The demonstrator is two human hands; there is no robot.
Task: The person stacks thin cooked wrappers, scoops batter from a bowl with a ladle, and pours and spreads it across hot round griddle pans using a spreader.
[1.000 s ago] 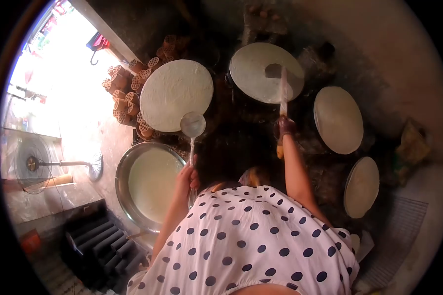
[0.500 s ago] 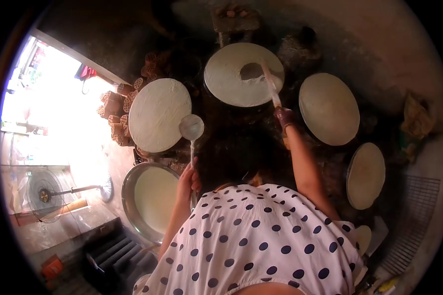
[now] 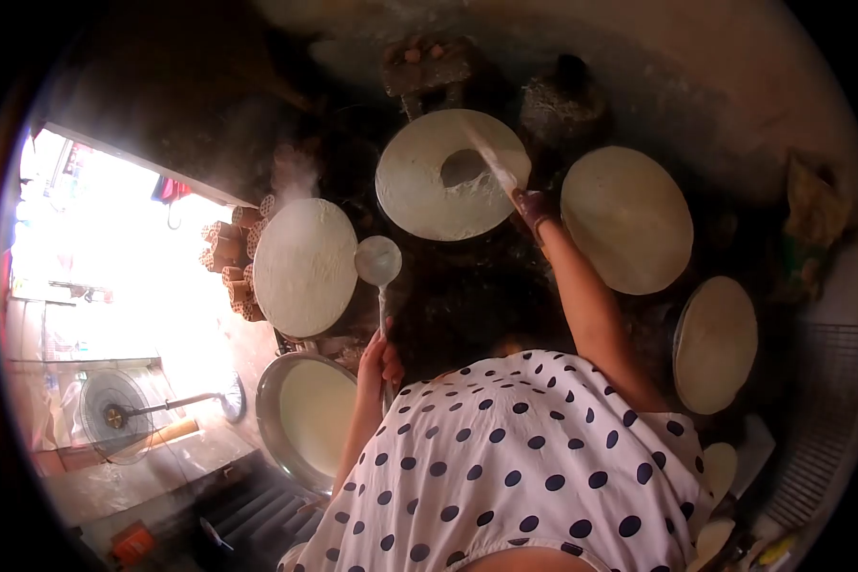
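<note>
My left hand (image 3: 382, 360) is closed around the handle of a ladle (image 3: 378, 260), its round bowl raised beside the left white-coated round (image 3: 305, 272). My right hand (image 3: 536, 208), dark as if gloved, grips a long flat spatula (image 3: 491, 160). The spatula lies across the right part of the far round cooking surface (image 3: 410, 181), which is coated in white batter. Next to the blade is a dark oval patch (image 3: 459, 168) in the coating, with ragged wet batter near it. Below my left hand stands a wide metal pot (image 3: 269, 410) of pale batter.
Two more coated rounds, one upper right (image 3: 629, 219) and one lower right (image 3: 715, 345), curve around me. Honeycomb briquettes (image 3: 227, 246) are stacked at the left. A fan (image 3: 114, 415) stands lower left, and a wire rack (image 3: 820, 458) leans at the right.
The whole view has shifted slightly. The spatula has swung further left over the far round, still in my right hand. Steam now shows above the left round. The ladle stays raised.
</note>
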